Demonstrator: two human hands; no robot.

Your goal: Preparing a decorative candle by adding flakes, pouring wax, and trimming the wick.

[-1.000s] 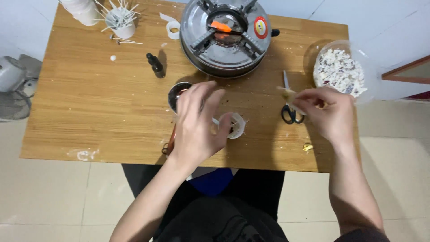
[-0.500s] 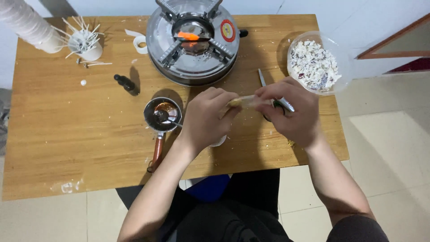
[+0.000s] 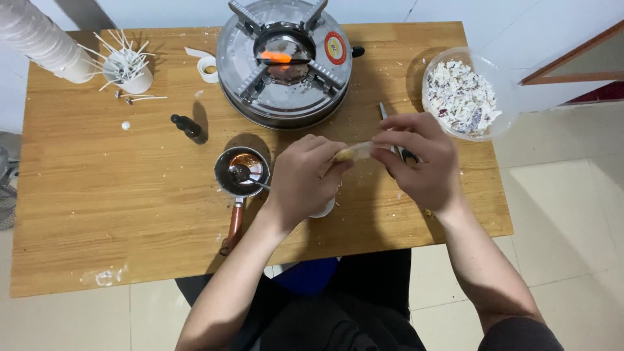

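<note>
Both hands meet over the middle of the wooden table (image 3: 97, 195). My left hand (image 3: 302, 179) and my right hand (image 3: 421, 162) each pinch one end of a small pale tan strip (image 3: 354, 153) held between them. Below my left hand a small white cup (image 3: 323, 209) stands on the table, mostly hidden. Left of that hand sits a small metal pot (image 3: 242, 172) with a wooden handle, dark liquid and a spoon in it. Behind my right hand the tips of a pair of scissors (image 3: 383, 112) show.
A round metal stove (image 3: 284, 58) stands at the back centre. A clear bowl of white flakes (image 3: 465, 97) is at the right edge. Back left are a cup of white wicks (image 3: 130, 68), a dark dropper bottle (image 3: 186, 127), a tape roll (image 3: 208, 68) and stacked white cups (image 3: 39, 39).
My right hand moved left from beside the scissors to meet my left hand. Both now hold the tan strip between them. The view has also shifted.
</note>
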